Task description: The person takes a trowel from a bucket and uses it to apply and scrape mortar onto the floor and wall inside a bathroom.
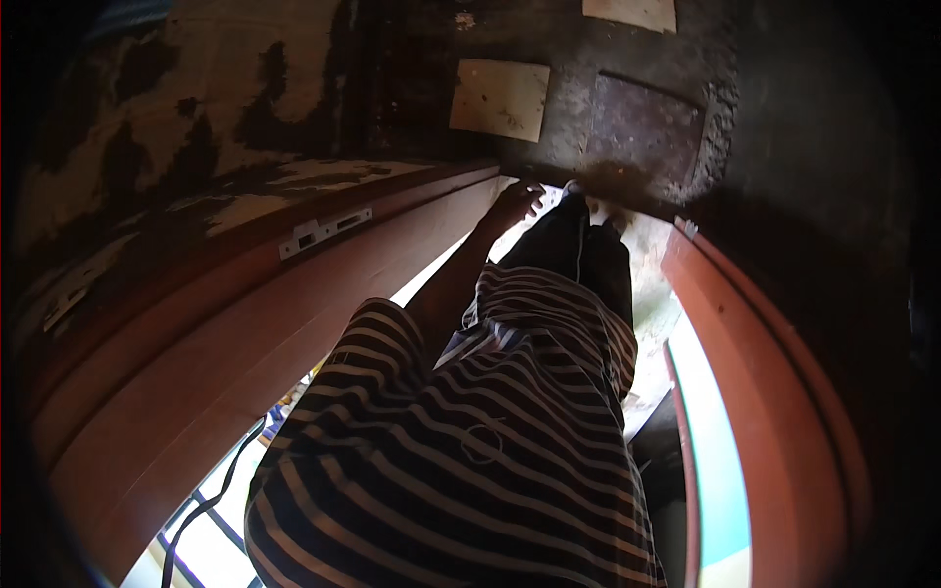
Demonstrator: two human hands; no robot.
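Note:
My left hand (pixel 520 201) hangs open beside my dark-trousered leg, its fingers loosely bent and apart, with nothing visible in it. It is nearest the far end of the reddish-brown left door frame (pixel 216 323), which carries a metal strike plate (pixel 299 245). My right hand is not in view. My striped shirt (pixel 461 412) fills much of the lower middle, and my foot (pixel 573 188) is at the doorway's threshold.
Patchy dark wall (pixel 176 69) stands at left. Pale square tiles (pixel 498 98) and a dark square slab (pixel 642 127) lie on the rough floor ahead. A reddish frame (pixel 784 412) edges the right. A black cable (pixel 216 495) hangs at lower left.

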